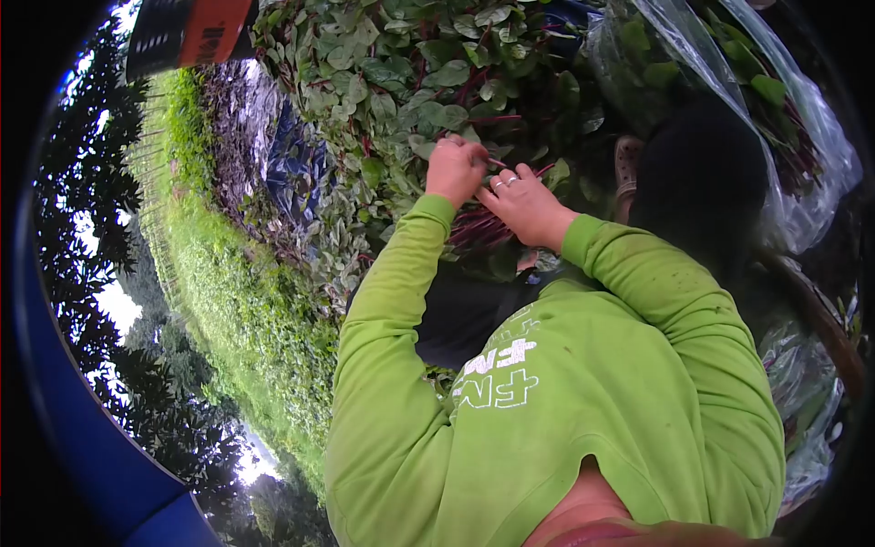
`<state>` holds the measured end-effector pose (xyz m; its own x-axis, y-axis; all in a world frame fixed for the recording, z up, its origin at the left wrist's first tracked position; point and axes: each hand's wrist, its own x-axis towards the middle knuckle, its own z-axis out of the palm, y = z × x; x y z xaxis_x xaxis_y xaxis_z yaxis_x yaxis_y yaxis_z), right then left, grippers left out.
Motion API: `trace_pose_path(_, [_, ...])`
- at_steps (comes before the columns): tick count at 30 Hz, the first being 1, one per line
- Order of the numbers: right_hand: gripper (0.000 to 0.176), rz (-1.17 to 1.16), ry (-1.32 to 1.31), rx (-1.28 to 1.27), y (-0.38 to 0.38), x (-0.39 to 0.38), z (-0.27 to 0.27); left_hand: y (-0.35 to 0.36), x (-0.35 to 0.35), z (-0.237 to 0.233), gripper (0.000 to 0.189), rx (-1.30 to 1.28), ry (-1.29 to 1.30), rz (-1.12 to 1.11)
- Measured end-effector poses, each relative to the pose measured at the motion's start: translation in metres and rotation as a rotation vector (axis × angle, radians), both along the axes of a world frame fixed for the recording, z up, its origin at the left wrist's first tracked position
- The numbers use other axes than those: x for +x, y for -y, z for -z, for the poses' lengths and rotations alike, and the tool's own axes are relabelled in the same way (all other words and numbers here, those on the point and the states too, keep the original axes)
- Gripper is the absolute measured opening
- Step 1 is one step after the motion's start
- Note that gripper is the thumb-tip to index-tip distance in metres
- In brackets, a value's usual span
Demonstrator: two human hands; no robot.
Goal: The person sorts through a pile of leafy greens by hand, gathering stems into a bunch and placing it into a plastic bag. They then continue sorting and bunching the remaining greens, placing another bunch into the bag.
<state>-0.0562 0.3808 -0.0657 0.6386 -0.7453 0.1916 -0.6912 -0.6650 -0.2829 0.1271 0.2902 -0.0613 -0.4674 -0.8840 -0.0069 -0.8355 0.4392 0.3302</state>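
My left hand (pixel 456 170) is closed, its fingertips pinched on a thin reddish stem (pixel 496 162) from the leafy greens. Close beside it, my right hand (pixel 527 208) has two rings and curls over a bunch of red-stemmed greens (pixel 476 230), whose stems show below the fingers. Part of each grip is hidden by the fingers. In front of both hands lies a large heap of green leaves with red stems (pixel 365 100).
A clear plastic bag (pixel 802 196) with red-stemmed greens stands at the right, near a brown clog (pixel 627 169). More clear plastic (pixel 807 401) lies lower right. Dark blue sheeting (pixel 292 169) lies beyond the heap, with green growth (pixel 228 301) at left. A blue canopy (pixel 82 438) edges the lower left.
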Motion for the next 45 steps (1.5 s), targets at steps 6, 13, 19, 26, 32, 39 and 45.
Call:
trace_pose_path(6, [0.072,0.041,0.012,0.145,-0.004,-0.001,0.001,-0.016,0.029,0.024,0.05,0.688,-0.201,-0.131])
trace_pose_path(13, [0.086,0.104,-0.001,-0.013,-0.006,0.003,0.012,-0.022,0.008,0.011,0.069,0.911,-0.608,-0.534])
trace_pose_path(19, [0.066,-0.001,-0.114,0.184,0.002,0.001,-0.004,0.031,-0.025,0.01,0.037,0.085,0.162,-0.043])
trace_pose_path(26, [0.061,0.022,-0.03,0.038,-0.005,0.0,0.001,0.049,-0.036,0.013,0.015,-0.254,0.296,0.089])
trace_pose_path(32, [0.064,0.009,0.01,0.027,-0.006,-0.002,0.006,0.0,0.01,0.012,0.049,1.015,-0.274,-0.321])
trace_pose_path(39, [0.069,0.036,-0.033,0.008,-0.012,-0.001,0.001,-0.026,0.0,0.013,0.108,0.893,-0.472,-0.563])
trace_pose_path(45, [0.07,-0.021,-0.005,0.253,-0.006,-0.003,0.001,0.011,0.023,-0.01,0.092,1.087,-0.525,-0.572])
